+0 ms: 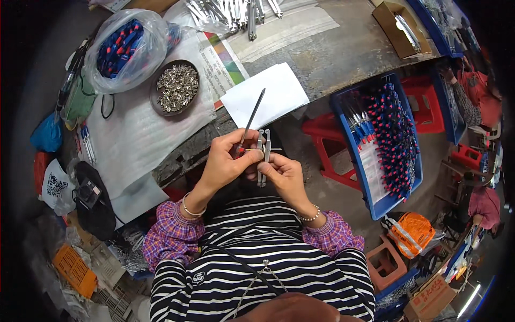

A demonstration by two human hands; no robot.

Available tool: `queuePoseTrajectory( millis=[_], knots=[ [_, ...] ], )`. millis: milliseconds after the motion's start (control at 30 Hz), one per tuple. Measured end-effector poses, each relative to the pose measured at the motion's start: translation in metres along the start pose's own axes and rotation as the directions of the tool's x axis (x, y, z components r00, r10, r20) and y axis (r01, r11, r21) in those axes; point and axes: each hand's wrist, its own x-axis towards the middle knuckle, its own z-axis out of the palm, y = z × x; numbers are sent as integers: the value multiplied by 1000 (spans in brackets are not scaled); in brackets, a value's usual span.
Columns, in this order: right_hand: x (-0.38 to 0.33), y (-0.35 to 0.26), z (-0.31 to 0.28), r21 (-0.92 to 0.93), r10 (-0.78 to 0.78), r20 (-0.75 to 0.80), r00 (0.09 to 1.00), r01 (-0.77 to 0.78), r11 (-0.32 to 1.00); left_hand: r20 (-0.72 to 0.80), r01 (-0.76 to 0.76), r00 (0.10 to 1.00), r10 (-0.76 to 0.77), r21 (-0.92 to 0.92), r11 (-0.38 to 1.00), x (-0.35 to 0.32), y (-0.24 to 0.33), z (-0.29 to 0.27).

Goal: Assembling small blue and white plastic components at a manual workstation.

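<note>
Both hands meet in front of me near the table's edge. My left hand (222, 161) is closed around the red handle of a screwdriver (256, 112), whose long dark shaft points up and away. Its thumb and fingers also pinch a grey metal tool part (267, 140) with two narrow arms side by side. From the other side, my right hand (287, 176) grips the lower end of that part between thumb and fingers. A thin pin (276, 149) sticks out to the right of it. The fingers hide where the pieces join.
White paper (265, 94) lies beyond my hands. A round bowl (154, 95) holds small metal pieces, beside a clear bag (153, 24) of blue-and-red items. Loose metal parts (236, 12) lie farther back. Right, a blue tray (370, 201) of blue-and-red-handled tools stands near red stools (324, 142).
</note>
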Motion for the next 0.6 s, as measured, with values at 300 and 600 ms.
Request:
queuePoseTrajectory(
  millis=[300, 600],
  knots=[
    [-5, 8, 0, -92, -66, 7, 998, 66, 994, 31, -55, 998, 49, 237, 970, 3, 3, -3],
    [-5, 18, 4, -103, -76, -41, 996, 71, 992, 54, -5, 998, -14, 335, 942, 2, 5, -6]
  ],
)
